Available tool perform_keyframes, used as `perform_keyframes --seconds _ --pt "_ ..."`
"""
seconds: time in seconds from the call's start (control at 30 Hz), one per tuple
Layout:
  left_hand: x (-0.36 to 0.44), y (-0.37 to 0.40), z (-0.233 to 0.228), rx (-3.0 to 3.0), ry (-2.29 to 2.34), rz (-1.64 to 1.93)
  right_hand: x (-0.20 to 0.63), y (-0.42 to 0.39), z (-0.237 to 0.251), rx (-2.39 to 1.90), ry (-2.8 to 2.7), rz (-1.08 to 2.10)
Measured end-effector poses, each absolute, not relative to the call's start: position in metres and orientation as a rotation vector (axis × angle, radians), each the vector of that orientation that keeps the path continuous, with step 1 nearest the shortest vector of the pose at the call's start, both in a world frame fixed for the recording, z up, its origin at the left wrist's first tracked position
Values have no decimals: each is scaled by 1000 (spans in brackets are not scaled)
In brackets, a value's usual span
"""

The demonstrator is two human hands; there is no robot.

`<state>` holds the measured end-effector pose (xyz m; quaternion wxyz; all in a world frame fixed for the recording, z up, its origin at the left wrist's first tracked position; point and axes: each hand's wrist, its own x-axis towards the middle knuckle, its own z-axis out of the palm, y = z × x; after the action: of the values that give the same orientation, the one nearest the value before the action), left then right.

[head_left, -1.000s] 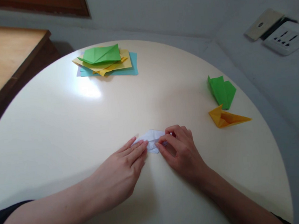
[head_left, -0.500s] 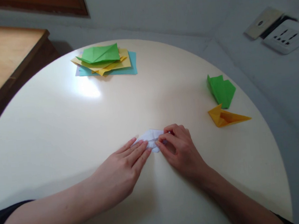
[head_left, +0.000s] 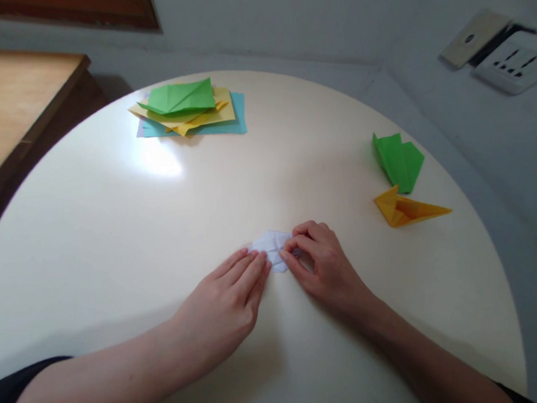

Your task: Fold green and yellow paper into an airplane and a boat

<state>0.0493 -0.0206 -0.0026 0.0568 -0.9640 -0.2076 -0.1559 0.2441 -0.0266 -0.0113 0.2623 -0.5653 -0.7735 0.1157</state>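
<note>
Both hands have crept slightly up the round table (head_left: 111, 242): left hand (head_left: 226, 304) flat, fingers extended, pinning the small white folded paper (head_left: 273, 245) at centre; right hand (head_left: 325, 266) pinching its edge, mid-crease. Finished green (head_left: 398, 160) and yellow (head_left: 406, 209) models lie right; the paper stack (head_left: 236, 119) waits.

Stack of coloured sheets (head_left: 191, 111), green (head_left: 398, 161) and yellow folded figures (head_left: 406, 208) on round table (head_left: 110, 229)
</note>
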Motion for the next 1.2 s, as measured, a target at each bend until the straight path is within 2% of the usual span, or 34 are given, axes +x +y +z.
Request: perform_keyframes --seconds 0.4,0.77,1.2 --pt "54 -18 -2 -2918 -663 -540 243 -23 -12 -1551 -2046 358" --pt "53 -18 -8 -3032 -725 -370 244 -23 -13 -1530 -2030 377" --pt "53 -17 -10 -3039 -736 -400 248 -26 -7 -1527 -1919 443"
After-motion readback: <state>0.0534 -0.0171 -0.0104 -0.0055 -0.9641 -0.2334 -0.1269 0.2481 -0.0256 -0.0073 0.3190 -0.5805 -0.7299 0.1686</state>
